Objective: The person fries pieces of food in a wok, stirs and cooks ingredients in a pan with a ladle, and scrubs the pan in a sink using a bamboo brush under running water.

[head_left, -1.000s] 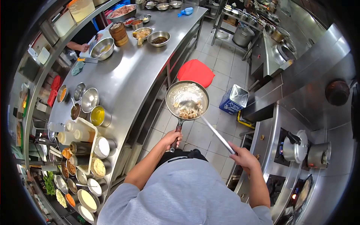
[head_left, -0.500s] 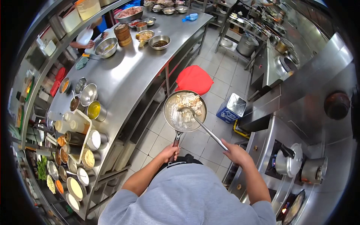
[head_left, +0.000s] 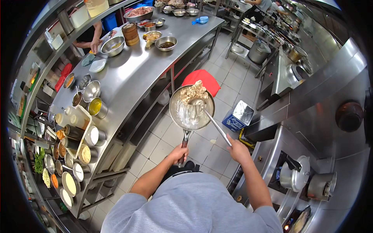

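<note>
Frying pan (head_left: 179,119) hangs in front of our body over the tiled floor (head_left: 159,136), just ahead of our left grip (head_left: 180,153), with its brown handle (head_left: 184,144) pointing back toward us. Our left grip is narrow, fingers wrapped round that handle. Our right grip (head_left: 237,149), to the right of the pan, is narrow too, curled about the end of a metal ladle (head_left: 216,125), whose bowl rests inside the pan, partly hidden by food and smears. The lumpy food (head_left: 193,93) lies heaped along the far side of the pan, well apart from both grips.

Compared with half a second ago, we see the food gathered closer to the far rim, a lump now reaching over it, where before it lay inside the upper right part. The ladle's bowl has moved from the middle toward the heap, leaving white streaks on the near half. On the desk (head_left: 116,75) to our left, a white dish (head_left: 97,66) now rests near a green cloth (head_left: 88,60); earlier we see it raised at a co-worker's hand (head_left: 94,46).
</note>
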`<state>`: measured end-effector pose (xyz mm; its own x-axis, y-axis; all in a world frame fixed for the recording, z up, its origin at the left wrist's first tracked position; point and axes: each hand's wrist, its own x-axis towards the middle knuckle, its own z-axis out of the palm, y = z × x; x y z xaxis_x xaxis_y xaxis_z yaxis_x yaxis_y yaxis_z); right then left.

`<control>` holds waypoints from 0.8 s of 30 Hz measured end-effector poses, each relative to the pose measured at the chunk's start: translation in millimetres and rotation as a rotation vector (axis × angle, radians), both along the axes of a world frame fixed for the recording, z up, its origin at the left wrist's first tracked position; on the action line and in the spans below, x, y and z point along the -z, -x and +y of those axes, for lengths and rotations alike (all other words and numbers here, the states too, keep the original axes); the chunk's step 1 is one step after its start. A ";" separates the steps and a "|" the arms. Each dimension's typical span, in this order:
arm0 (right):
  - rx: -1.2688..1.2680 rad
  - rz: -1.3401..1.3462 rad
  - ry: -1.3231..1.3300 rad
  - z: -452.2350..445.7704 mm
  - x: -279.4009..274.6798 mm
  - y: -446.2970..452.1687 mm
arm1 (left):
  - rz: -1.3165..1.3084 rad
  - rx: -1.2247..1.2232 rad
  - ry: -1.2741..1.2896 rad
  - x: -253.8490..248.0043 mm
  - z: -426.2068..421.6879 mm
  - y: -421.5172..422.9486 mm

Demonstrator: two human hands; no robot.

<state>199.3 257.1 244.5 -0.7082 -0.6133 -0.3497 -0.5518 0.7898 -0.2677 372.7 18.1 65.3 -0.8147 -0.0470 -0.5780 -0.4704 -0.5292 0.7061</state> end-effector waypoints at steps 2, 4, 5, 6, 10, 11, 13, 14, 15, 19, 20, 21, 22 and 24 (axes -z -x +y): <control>-0.021 -0.056 0.101 19.5 3.8 -3.4 | -0.035 -0.032 0.035 -0.6 6.1 -2.6; 0.075 -0.194 0.116 37.2 3.2 -12.8 | -0.023 -0.041 0.009 -5.7 4.1 0.2; 0.177 -0.328 0.128 45.0 -1.5 -18.4 | -0.025 -0.027 -0.002 -7.4 0.0 7.2; 0.279 -0.458 0.139 50.6 -6.7 -22.9 | -0.045 -0.054 -0.028 -9.9 -2.6 13.5; 0.452 -0.640 0.282 52.3 2.8 -29.6 | -0.028 -0.121 -0.077 -13.4 0.7 27.9; 0.447 -0.640 0.281 45.3 13.2 -28.7 | -0.015 -0.126 -0.075 -15.6 2.9 29.8; 0.436 -0.579 0.379 23.4 33.4 -27.4 | -0.019 -0.133 -0.029 -20.2 11.5 32.9; 0.436 -0.573 0.371 7.1 40.4 -25.2 | -0.008 -0.130 -0.016 -22.9 15.1 35.4; 0.438 -0.566 0.362 -11.5 47.1 -22.8 | -0.006 -0.137 -0.006 -28.2 18.2 38.0; 0.439 -0.779 0.585 -73.0 77.7 -19.6 | 0.004 -0.132 -0.024 -44.1 15.5 38.9; 0.376 -0.714 0.520 -78.1 78.5 -19.5 | -0.005 -0.124 -0.050 -45.5 11.8 38.0; 0.365 -0.718 0.518 -76.5 77.4 -17.8 | -0.015 -0.117 -0.078 -46.2 8.1 36.4; 0.248 -0.660 0.421 -70.5 67.0 -16.1 | -0.022 -0.132 -0.073 -50.8 5.3 32.6; -0.102 -0.362 0.341 -44.3 81.6 1.7 | -0.046 -0.147 -0.057 -58.9 -2.0 22.9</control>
<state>197.6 212.8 162.9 -0.5088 -0.7954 -0.3292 -0.4457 0.5706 -0.6898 349.7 16.2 124.2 -0.7740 -0.1302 -0.6196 -0.4159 -0.6333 0.6526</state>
